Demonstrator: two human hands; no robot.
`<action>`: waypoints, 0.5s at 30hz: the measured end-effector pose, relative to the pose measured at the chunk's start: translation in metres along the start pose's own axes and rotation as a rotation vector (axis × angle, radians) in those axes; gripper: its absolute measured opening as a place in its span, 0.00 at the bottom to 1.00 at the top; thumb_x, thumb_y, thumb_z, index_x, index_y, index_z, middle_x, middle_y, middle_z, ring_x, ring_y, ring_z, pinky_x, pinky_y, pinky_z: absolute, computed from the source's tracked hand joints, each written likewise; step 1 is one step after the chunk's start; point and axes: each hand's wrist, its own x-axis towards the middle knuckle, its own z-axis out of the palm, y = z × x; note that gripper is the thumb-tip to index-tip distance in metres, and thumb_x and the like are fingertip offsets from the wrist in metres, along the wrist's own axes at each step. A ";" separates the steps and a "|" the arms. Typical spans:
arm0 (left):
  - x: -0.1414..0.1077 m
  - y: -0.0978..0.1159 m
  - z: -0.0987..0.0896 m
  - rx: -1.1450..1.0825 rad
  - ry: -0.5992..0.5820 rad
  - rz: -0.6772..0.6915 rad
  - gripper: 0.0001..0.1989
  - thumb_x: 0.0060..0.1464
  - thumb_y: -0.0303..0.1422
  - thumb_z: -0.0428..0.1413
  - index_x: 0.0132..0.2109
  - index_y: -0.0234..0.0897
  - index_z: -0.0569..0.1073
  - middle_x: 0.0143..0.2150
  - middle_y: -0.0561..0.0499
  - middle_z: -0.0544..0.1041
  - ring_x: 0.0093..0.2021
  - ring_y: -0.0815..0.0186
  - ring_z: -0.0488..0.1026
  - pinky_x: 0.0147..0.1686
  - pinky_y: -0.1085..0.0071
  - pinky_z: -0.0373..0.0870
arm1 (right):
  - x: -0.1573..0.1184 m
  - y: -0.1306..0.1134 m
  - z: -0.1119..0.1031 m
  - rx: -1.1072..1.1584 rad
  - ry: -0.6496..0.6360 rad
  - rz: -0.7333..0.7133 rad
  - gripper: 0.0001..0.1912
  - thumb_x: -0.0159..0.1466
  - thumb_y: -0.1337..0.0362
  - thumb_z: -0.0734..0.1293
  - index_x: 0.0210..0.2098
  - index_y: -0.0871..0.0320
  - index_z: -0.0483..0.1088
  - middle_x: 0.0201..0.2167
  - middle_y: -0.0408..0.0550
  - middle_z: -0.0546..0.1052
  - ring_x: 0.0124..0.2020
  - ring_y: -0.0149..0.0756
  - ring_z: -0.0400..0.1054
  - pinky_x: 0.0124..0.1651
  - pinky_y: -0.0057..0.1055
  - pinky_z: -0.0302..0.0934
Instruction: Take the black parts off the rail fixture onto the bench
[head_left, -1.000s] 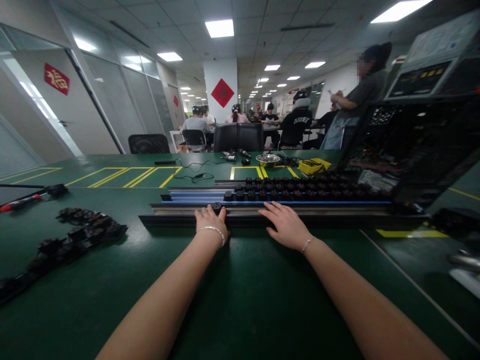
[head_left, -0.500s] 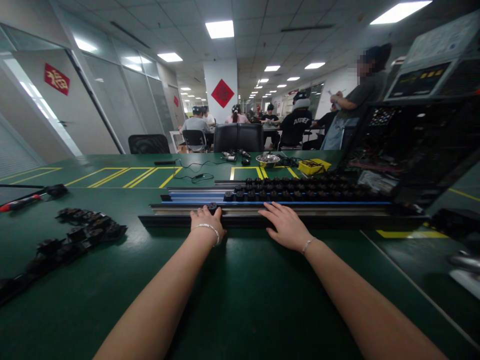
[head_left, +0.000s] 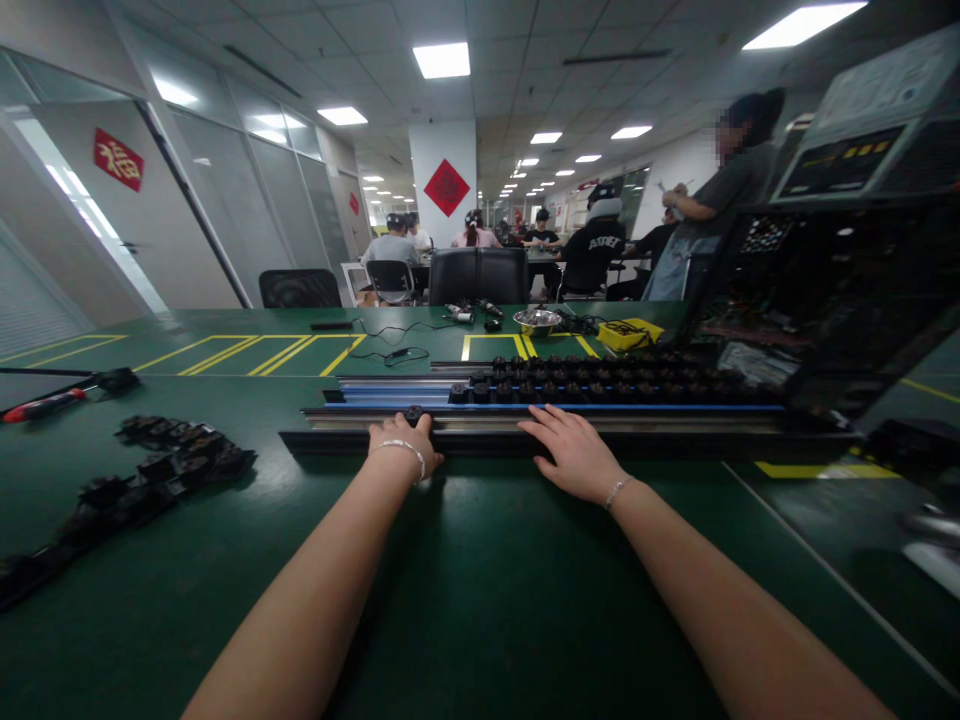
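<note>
My left hand is closed round a small black round-topped part at the left end of the nearest long metal rail. The part's lower half is hidden behind my fingers. Further right, my right hand lies on the same rail with its fingers stretched out and nothing in them. Behind this rail run other rails, one with a blue strip, which carry rows of similar black parts.
A heap of black parts lies to the left, near a red-handled tool. Toward the back are a metal bowl, a yellow box and cables. A tall dark open cabinet stands at right. Several people sit or stand beyond the table.
My left hand has slid a little to the left along the rail, and the black part has moved with it. My right hand stays in place.
</note>
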 end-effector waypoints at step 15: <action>0.009 -0.013 0.002 -0.058 -0.010 -0.010 0.37 0.47 0.52 0.49 0.62 0.45 0.54 0.63 0.35 0.57 0.61 0.46 0.56 0.53 0.51 0.55 | 0.000 0.000 0.000 0.002 0.008 -0.004 0.27 0.57 0.62 0.61 0.57 0.51 0.61 0.62 0.48 0.59 0.62 0.45 0.49 0.61 0.44 0.46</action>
